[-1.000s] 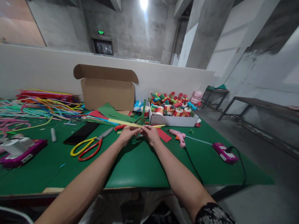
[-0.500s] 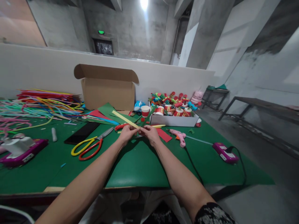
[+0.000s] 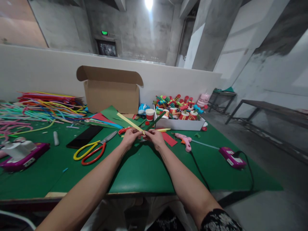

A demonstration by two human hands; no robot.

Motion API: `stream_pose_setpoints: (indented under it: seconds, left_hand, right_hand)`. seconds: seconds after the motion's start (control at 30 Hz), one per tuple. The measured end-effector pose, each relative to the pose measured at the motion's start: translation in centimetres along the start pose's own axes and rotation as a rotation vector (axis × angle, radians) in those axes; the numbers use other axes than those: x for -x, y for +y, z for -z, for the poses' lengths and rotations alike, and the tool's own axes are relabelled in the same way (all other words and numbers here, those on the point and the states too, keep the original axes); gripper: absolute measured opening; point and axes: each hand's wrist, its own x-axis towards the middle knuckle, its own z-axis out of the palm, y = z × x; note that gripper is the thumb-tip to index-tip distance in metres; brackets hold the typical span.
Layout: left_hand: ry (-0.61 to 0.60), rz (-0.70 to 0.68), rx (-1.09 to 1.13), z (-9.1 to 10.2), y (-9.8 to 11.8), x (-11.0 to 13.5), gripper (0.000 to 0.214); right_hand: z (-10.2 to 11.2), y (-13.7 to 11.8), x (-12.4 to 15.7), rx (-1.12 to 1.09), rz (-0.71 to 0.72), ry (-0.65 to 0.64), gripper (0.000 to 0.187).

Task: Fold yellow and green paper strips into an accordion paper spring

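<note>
In the head view, gripped a yellow paper strip (image 3: 127, 119) and a green paper strip (image 3: 157, 120) at their meeting ends, fingertips of left hand (image 3: 130, 138) and right hand (image 3: 155, 138) pinched closed. Held both in a V above the green tabletop (image 3: 144, 175), near a paper cup (image 3: 149, 115). Had scissors (image 3: 94, 156) lying leftward, pink glue gun (image 3: 184, 140) rightward.
</note>
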Motion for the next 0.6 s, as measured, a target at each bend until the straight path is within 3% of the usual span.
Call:
stream_pose_setpoints:
  seconds: [0.3, 0.47, 0.6]
  left_hand:
    - [-0.072, 0.097, 0.051, -0.28, 0.00, 0.03, 0.038]
    - [-0.084, 0.022, -0.058, -0.25, 0.28, 0.21, 0.035]
    - [-0.027, 0.002, -0.088, -0.07, 0.21, 0.13, 0.033]
  right_hand:
    - [-0.24, -0.07, -0.09, 0.053, 0.093, 0.099, 0.035]
    - [-0.26, -0.19, 0.07, 0.090, 0.096, 0.090, 0.029]
    - [-0.32, -0.31, 0.19, 0.046, 0.076, 0.064, 0.033]
